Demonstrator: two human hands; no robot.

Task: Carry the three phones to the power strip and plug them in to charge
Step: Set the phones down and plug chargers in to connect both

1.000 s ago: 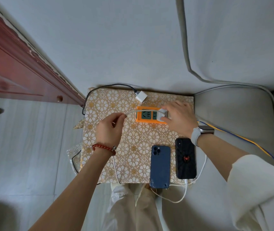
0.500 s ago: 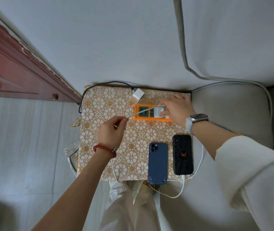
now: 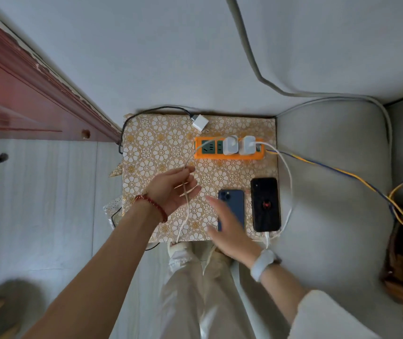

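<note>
the power strip (image 3: 228, 148) lies at the upper middle of the frame on the patterned worktop (image 3: 161, 143), with two white chargers (image 3: 229, 145) seated side by side in it and a third white charger (image 3: 200, 122) lying loose just above its left end. the black phone (image 3: 265, 204) sits right of centre with a white cable (image 3: 287, 177) running into its lower end. the blue phone (image 3: 232, 206) lies just left of it, partly covered by the right hand (image 3: 229, 231), which is blurred, fingers spread apart and gripping nothing. the left hand (image 3: 173, 189) is loosely curled, fingers not closed tight, with a second white cable (image 3: 185, 201) draped across the palm and hanging off the worktop's lower edge. only two phones show; the third is out of sight.

the main risk is that slack cable: if the loose left hand lifts or pulls, the line to the left charger goes taut and could tug it out of its socket or drag the light strip sideways. the cable's free end hangs below the edge, so it could slip away out of reach. the right hand, sweeping over the blue phone, could nudge it into the black one or toward the lower edge.
</note>
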